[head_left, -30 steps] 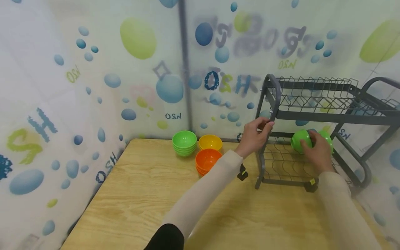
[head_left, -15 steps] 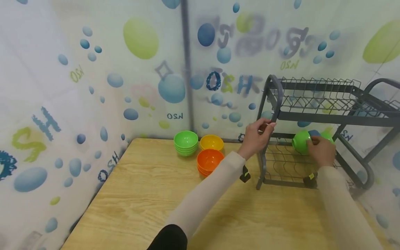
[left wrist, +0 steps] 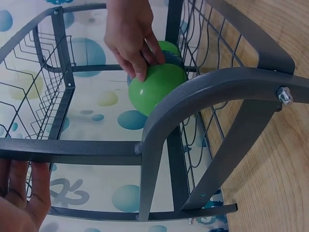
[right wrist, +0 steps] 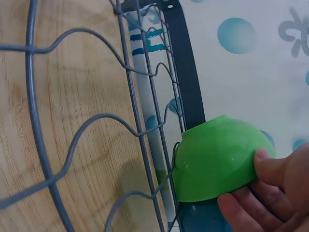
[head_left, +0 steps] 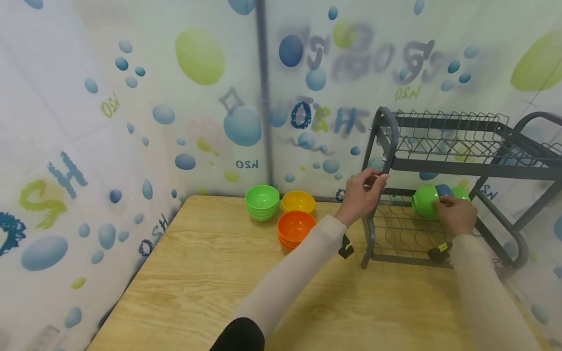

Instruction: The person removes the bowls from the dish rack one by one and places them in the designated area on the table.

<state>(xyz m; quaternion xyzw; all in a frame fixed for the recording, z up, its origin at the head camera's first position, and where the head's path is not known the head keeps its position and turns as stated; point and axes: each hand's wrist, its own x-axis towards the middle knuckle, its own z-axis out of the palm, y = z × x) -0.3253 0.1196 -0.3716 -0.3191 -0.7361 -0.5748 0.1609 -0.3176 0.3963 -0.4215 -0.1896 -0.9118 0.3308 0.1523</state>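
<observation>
My right hand (head_left: 458, 214) pinches the rim of a green bowl (head_left: 424, 201), thumb outside and fingers inside, as the right wrist view shows. The bowl stands on its side against the wires of the dish rack's lower tier, its base facing left. Right behind it are a blue bowl (head_left: 444, 190) and another green bowl (head_left: 460, 192), both partly hidden by the hand. My left hand (head_left: 361, 192) holds the left side of the grey dish rack (head_left: 456, 166); in the left wrist view its fingers (left wrist: 40, 186) curl behind the upper frame bar.
Left of the rack, on the wooden table (head_left: 193, 273), sit a stack of green bowls (head_left: 262, 209), a yellow bowl (head_left: 298, 201) and a stack of orange bowls (head_left: 296, 226), close to the left forearm. A patterned curtain (head_left: 210, 97) borders the table's back and left side.
My right hand has turned and shifted slightly right around the green bowl's rim, uncovering more of the blue bowl. The left hand keeps its hold on the rack.
</observation>
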